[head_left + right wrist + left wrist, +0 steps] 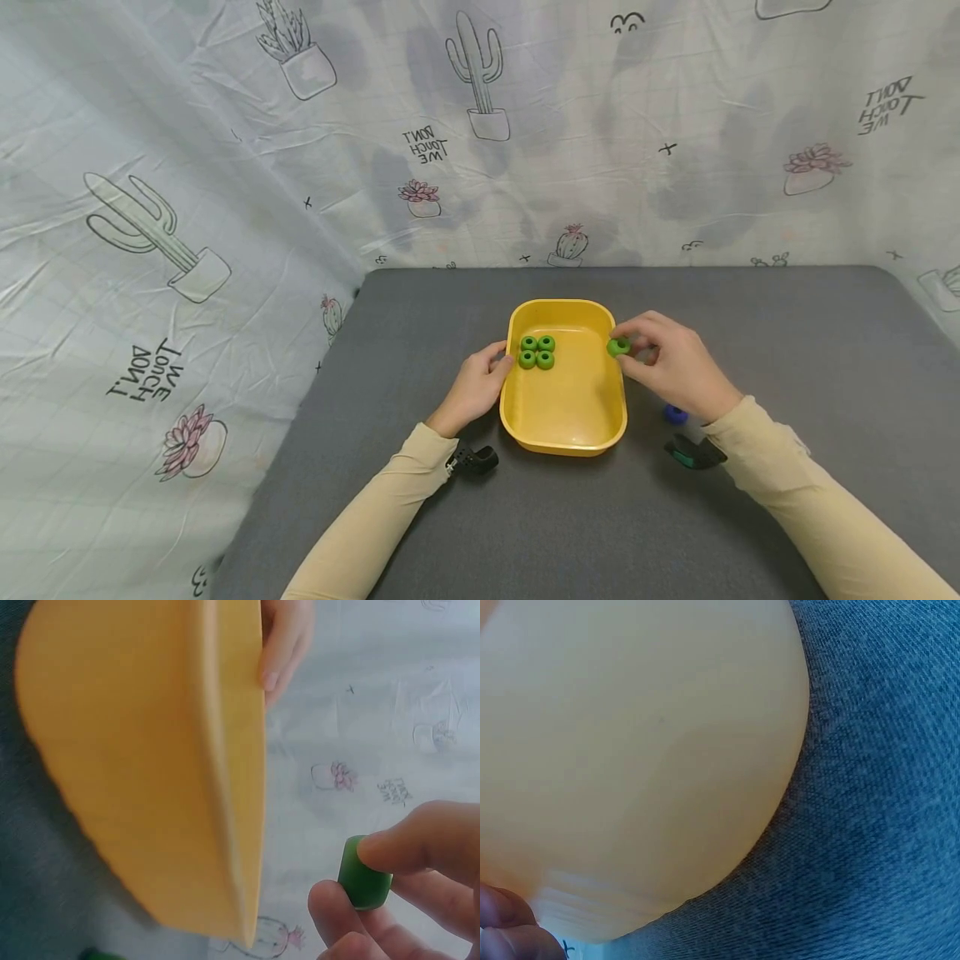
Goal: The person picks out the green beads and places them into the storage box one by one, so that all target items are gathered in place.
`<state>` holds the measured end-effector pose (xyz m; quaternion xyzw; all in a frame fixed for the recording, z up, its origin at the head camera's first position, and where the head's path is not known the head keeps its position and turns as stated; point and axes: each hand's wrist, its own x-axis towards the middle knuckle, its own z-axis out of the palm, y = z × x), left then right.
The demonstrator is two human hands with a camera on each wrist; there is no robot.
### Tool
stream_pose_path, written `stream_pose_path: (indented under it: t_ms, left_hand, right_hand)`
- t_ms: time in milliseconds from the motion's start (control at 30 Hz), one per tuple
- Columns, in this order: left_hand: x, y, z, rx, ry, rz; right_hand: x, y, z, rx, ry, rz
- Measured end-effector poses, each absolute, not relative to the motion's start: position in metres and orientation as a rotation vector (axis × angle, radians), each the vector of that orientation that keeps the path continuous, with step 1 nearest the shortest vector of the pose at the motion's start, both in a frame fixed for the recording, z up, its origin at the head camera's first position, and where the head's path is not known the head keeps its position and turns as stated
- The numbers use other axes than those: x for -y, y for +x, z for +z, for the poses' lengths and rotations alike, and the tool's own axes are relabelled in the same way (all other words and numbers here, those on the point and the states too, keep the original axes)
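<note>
A yellow plastic tray (570, 408) lies on the grey table, with several green beads (545, 360) grouped in two rows near its left wall. My left hand (477, 379) holds the tray by its left rim, thumb at the edge and fingers along the outside. Between the thumb and fingers of my right hand (667, 358) a green bead (364, 874) is pinched, at the height of the tray's right rim. In the left wrist view the tray's outer wall (645, 750) fills most of the picture, and only fingertips (517, 941) show in the corner.
A blue bead (676, 414) sits on the table (465, 533) below my right hand, partly covered by it. Black straps (474, 458) are worn at both wrists. Behind the table hangs a pale curtain (540, 192) printed with cacti.
</note>
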<state>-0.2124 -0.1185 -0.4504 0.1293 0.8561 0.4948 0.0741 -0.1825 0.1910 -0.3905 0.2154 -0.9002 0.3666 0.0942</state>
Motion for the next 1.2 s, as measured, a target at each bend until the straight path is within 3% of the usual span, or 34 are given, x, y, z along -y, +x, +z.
stream_pose_path:
  t_ms: [633,1200]
  left_hand:
    - [0.119,-0.213,-0.45,-2.571,0.403,1.489]
    - [0.119,-0.212,-0.449,-2.581,0.419,1.481]
  right_hand:
    - [-0.145,-0.208,-0.374,2.702,0.736,1.117]
    - [-0.106,-0.229,-0.388,2.845,0.833,1.181]
